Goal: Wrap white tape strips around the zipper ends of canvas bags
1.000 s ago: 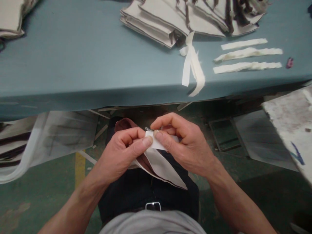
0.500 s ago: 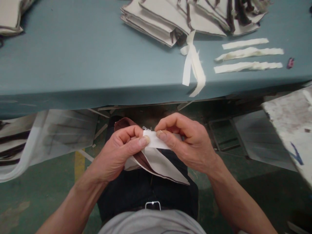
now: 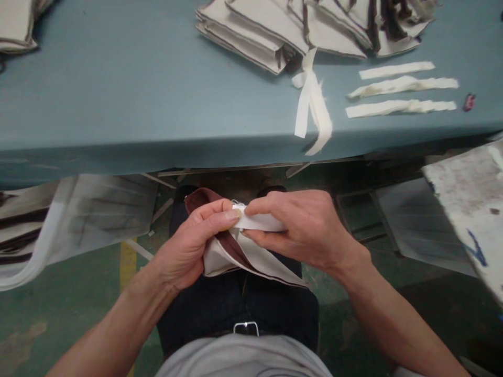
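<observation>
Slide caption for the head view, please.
Both hands, left hand and right hand, pinch a white strip onto a cream-and-brown fabric piece below the blue table.

Both forearms are bare from the bottom edge of the view up to the wrists, with no sleeve, watch or ring showing on the left hand (image 3: 184,251) or the right hand (image 3: 306,235). The person wears a light grey top (image 3: 243,358) over dark trousers (image 3: 236,303) with faint pinstripes. A belt with a small rectangular silver buckle (image 3: 246,328) (plain, open-framed) sits at the waist.
</observation>
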{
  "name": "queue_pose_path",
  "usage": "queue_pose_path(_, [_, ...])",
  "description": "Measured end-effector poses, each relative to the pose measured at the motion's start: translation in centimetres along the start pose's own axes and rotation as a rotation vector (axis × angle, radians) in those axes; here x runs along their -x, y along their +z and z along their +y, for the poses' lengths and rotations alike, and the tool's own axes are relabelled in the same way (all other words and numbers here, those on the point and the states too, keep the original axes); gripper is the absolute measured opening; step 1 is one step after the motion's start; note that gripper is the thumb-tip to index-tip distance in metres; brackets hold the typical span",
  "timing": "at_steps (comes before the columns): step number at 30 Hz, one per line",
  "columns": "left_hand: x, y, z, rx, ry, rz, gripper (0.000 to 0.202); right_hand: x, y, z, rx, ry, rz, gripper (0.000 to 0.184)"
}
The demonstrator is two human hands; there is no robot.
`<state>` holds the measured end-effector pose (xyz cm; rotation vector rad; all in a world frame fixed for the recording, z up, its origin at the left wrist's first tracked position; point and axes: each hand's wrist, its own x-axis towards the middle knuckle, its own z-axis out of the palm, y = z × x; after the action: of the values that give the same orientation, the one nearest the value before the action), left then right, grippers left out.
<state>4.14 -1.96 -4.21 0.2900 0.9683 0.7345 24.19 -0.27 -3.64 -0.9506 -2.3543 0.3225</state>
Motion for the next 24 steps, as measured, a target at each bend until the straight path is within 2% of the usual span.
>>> queue_pose_path(4, [-0.1, 0.4, 0.1, 0.027, 0.022, 0.006, 0.046, -0.2, 0.6, 0.0, 0.167, -0.074, 0.036, 0.026])
queue_pose_path(6, [-0.1, 0.4, 0.1, 0.020, 0.038, 0.018, 0.045, -0.2, 1.1, -0.2, 0.183, -0.091, 0.079, 0.022])
queue_pose_path(12, [0.0, 0.2, 0.0, -0.033, 0.074, 0.045, 0.043, 0.5, 2.7, -0.7, 0.130, -0.062, 0.194, 0.008])
queue_pose_path(19, [0.0, 0.3, -0.3, -0.079, 0.152, 0.093, 0.042, 1.0, 3.9, -1.1, 0.059, 0.003, 0.284, 0.009])
queue_pose_path(24, [0.1, -0.1, -0.6, -0.149, 0.203, 0.058, 0.035, 1.8, 4.0, -0.9, 0.028, -0.017, 0.382, 0.013])
